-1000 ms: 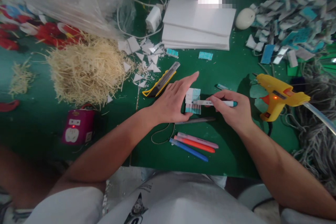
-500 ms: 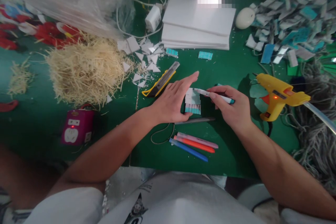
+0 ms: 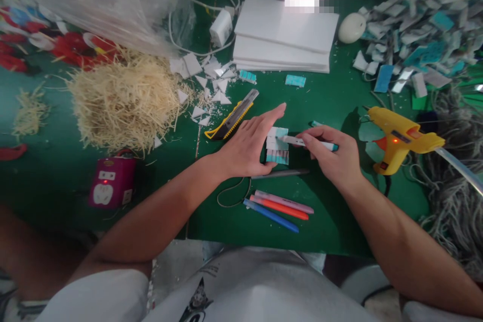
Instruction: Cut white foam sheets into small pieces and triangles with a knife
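Note:
A small white piece with teal colouring and a striped lower part [image 3: 277, 156] lies flat on the green table [image 3: 324, 95]. My left hand [image 3: 249, 143] rests at its left edge, thumb and fingers spread, holding nothing. My right hand [image 3: 335, 156] grips a white marker with a teal end [image 3: 313, 143], its tip on the upper part of the piece. A teal cap [image 3: 315, 123] shows just beyond the right hand. Above the left hand lies a yellow box cutter [image 3: 232, 116]. A dark grey pen [image 3: 281, 173] is below the piece.
Blue [image 3: 271, 215], orange [image 3: 279, 206] and pink [image 3: 285, 201] pens lie in front. A yellow glue gun [image 3: 400, 136] stands right, a straw pile [image 3: 124, 103] and purple power socket [image 3: 111, 182] left. White boards [image 3: 283, 35] are stacked behind, beside scraps [image 3: 422, 30].
The marker tip has moved slightly left and down on the piece, and more teal shows on its upper part. My left hand has stayed in place.

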Demonstrator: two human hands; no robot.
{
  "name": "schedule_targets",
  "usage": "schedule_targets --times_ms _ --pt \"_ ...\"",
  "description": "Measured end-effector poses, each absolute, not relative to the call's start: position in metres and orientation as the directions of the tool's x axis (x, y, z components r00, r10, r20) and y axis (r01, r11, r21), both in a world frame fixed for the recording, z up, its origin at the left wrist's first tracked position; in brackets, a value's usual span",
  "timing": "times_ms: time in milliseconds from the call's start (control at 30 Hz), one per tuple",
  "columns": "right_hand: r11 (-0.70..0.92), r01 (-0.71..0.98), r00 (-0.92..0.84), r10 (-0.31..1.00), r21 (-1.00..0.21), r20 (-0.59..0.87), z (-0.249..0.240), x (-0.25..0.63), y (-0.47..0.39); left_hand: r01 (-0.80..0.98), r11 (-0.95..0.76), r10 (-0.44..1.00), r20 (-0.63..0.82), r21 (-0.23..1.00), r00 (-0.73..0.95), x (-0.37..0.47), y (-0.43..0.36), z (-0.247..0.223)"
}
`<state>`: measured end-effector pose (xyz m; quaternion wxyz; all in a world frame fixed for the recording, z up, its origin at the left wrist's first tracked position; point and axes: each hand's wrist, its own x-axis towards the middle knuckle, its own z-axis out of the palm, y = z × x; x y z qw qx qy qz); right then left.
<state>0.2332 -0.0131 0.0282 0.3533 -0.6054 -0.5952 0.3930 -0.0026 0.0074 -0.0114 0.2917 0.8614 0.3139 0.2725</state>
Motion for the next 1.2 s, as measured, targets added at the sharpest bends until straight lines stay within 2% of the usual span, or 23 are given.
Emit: schedule_targets --times_ms 200,367,533,700,900,1100,1200 --pt "-0.064 0.435 0.016 0.998 -0.898 -0.063 0.0284 0.2349 -0.0133 0.386 -0.631 0.704 0.287 0.673 0.650 -0.0026 0.0077 -0.0115" --pt "-0.038 0.449 -0.067 0.995 -0.892 -0.076 0.0319 0.2346 -0.0127 0.378 -0.642 0.696 0.300 0.667 0.653 -0.0023 0.0080 -0.0116" --pt "-0.074 0.416 0.028 0.997 -0.907 -0.069 0.0342 0.2314 -0.0120 0.387 -0.630 0.704 0.285 0.673 0.651 -0.0020 0.0079 -0.0116" --pt "-0.031 0.448 -0.091 0.993 -0.893 -0.080 0.0337 0.2342 -0.0127 0.377 -0.639 0.696 0.295 0.670 0.654 -0.0023 0.0081 -0.0112" --pt "-0.037 0.438 0.009 0.999 -0.898 -0.037 0.0281 0.2329 -0.0133 0.386 -0.626 0.704 0.279 0.677 0.653 -0.0018 0.0079 -0.0101" --pt "-0.046 0.457 -0.084 0.992 -0.889 -0.095 0.0324 0.2353 -0.0124 0.392 -0.622 0.704 0.266 0.677 0.658 -0.0019 0.0078 -0.0098" --pt "-0.041 0.439 -0.042 0.997 -0.898 -0.066 0.0297 0.2342 -0.0125 0.395 -0.621 0.704 0.261 0.677 0.660 -0.0018 0.0078 -0.0089"
